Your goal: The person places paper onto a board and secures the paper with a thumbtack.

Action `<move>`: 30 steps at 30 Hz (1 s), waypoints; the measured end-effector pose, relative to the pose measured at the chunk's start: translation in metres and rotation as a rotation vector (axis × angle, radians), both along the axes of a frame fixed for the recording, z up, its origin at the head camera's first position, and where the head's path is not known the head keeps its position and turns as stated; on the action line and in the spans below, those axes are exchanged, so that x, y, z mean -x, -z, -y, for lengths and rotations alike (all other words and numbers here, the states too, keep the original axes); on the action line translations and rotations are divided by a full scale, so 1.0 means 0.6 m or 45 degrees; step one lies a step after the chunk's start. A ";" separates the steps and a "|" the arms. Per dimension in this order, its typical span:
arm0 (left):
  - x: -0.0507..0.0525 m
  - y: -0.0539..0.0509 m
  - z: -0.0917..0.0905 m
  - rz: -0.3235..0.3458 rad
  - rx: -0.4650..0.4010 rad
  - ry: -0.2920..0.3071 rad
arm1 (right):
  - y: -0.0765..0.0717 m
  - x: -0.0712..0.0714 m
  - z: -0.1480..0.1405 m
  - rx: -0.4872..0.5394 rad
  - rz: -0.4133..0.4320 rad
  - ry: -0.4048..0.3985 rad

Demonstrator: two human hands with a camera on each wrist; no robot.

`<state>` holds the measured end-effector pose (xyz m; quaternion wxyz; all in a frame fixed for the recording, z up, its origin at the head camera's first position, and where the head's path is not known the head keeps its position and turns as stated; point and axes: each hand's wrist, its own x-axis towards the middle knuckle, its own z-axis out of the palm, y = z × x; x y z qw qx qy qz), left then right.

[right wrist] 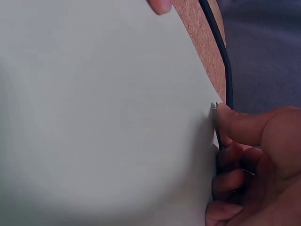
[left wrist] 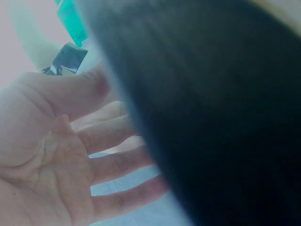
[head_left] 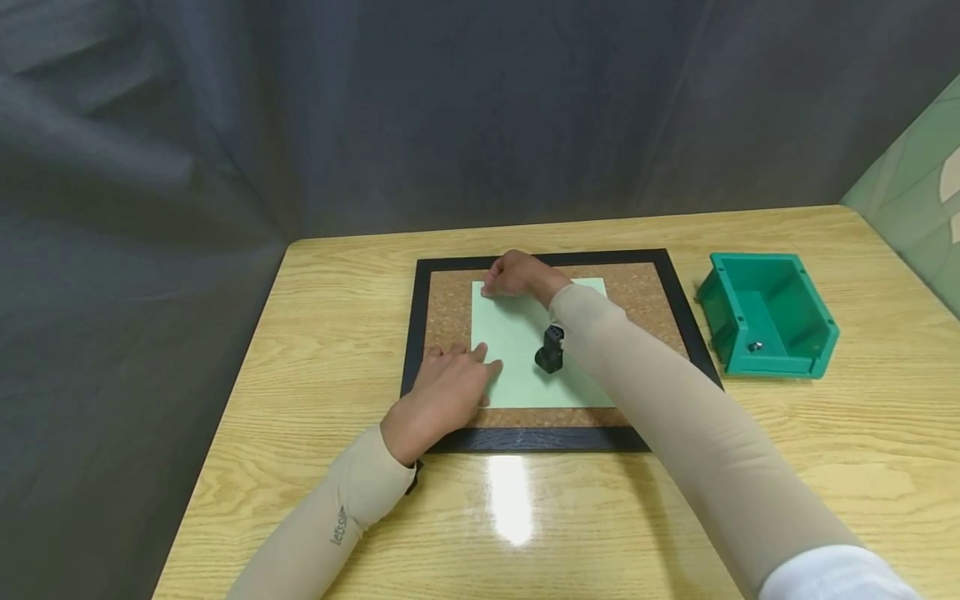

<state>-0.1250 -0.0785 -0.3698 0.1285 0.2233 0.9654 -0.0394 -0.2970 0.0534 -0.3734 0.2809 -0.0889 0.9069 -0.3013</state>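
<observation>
A pale green sheet of paper (head_left: pixel 517 350) lies on a cork board (head_left: pixel 448 312) with a black frame (head_left: pixel 540 439). My left hand (head_left: pixel 450 387) rests with spread fingers on the sheet's left edge and the cork beside it. In the left wrist view, a dark blurred shape covers that hand's fingertips. At the sheet's far left corner, my right hand (head_left: pixel 517 275) has its fingers curled and pinches a small silvery tack (right wrist: pixel 214 106) against the paper. Most of the tack is hidden by the thumb (right wrist: pixel 235 126).
A green plastic bin (head_left: pixel 761 312) stands on the wooden table (head_left: pixel 330 333) to the right of the board. Inside its front lies a small shiny metal piece (head_left: pixel 754 346). Dark cloth (head_left: pixel 480 117) hangs behind the table and along its left side.
</observation>
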 end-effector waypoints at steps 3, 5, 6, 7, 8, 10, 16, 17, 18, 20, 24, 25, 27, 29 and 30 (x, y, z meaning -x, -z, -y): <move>0.000 -0.001 0.000 0.002 -0.005 0.000 | -0.001 -0.001 -0.005 0.029 0.002 -0.019; 0.001 -0.001 0.001 0.006 -0.004 -0.002 | -0.002 -0.001 -0.007 0.060 0.012 -0.025; 0.001 -0.002 0.001 0.009 -0.002 -0.004 | -0.002 -0.001 -0.008 0.077 0.018 -0.025; 0.001 -0.002 0.002 0.013 0.001 -0.007 | -0.002 -0.002 -0.009 0.097 0.028 -0.023; 0.002 -0.003 0.002 0.016 0.004 -0.009 | -0.002 -0.002 -0.009 0.109 0.032 -0.020; 0.002 -0.004 0.003 0.024 0.009 -0.014 | -0.001 -0.002 -0.008 0.131 0.043 -0.006; 0.000 -0.005 0.002 0.041 -0.001 -0.020 | 0.003 -0.003 -0.004 0.119 0.042 0.035; -0.001 -0.005 0.002 0.041 0.000 -0.020 | 0.004 -0.003 -0.004 0.112 0.041 0.041; -0.001 -0.005 0.001 0.041 0.001 -0.019 | 0.004 -0.004 -0.003 0.106 0.041 0.049; -0.002 -0.004 0.001 0.034 0.005 -0.012 | 0.003 -0.004 -0.003 0.091 0.040 0.061; -0.002 -0.004 0.000 0.014 0.005 0.000 | 0.001 -0.006 -0.002 0.062 0.028 0.076; -0.002 -0.004 0.000 0.009 0.005 0.003 | 0.001 -0.006 -0.002 0.054 0.021 0.072; -0.002 -0.005 0.000 0.010 0.001 0.004 | 0.001 -0.007 -0.002 0.046 0.014 0.071; -0.002 -0.005 0.000 0.012 -0.001 0.004 | 0.002 -0.006 -0.002 0.034 0.010 0.067; -0.003 -0.005 -0.001 0.012 0.000 0.004 | 0.002 -0.006 -0.002 0.029 0.008 0.066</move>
